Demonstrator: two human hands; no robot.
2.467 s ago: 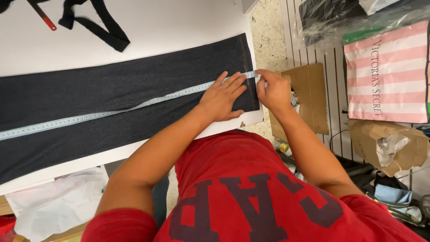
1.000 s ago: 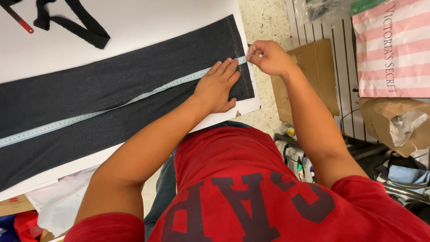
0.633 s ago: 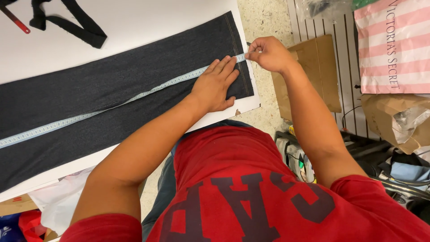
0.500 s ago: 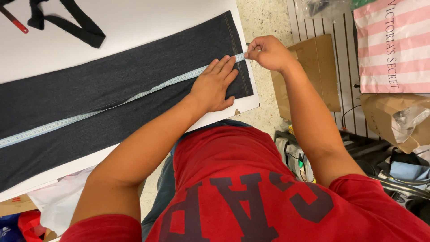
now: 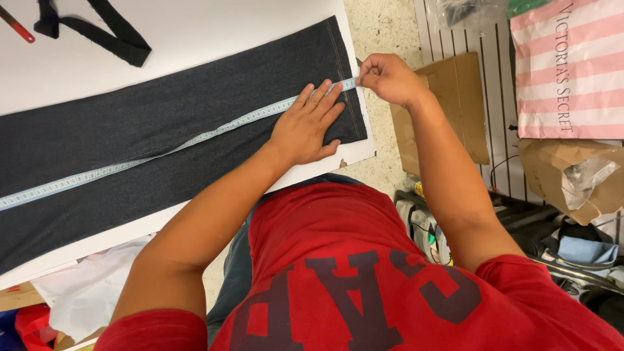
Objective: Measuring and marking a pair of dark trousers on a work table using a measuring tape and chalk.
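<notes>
A long strip of dark denim (image 5: pixel 162 130) lies flat on a white table (image 5: pixel 195 32). A pale blue measuring tape (image 5: pixel 149 156) runs along it from the left edge to the hemmed right end. My left hand (image 5: pixel 307 127) presses flat on the denim and the tape near that end, fingers spread. My right hand (image 5: pixel 383 78) pinches the tape's end just past the denim's right edge, at the table's edge.
A black strap (image 5: pixel 104 32) and a red-handled tool (image 5: pixel 16 25) lie at the table's far left. Right of the table are a flat cardboard piece (image 5: pixel 455 104), a pink striped bag (image 5: pixel 565 65), a brown paper bag (image 5: pixel 572 175) and clutter on the floor.
Over the frames my right hand has lifted from beside the left hand to the denim's end and pulls the tape taut there. The left hand stays pressed down.
</notes>
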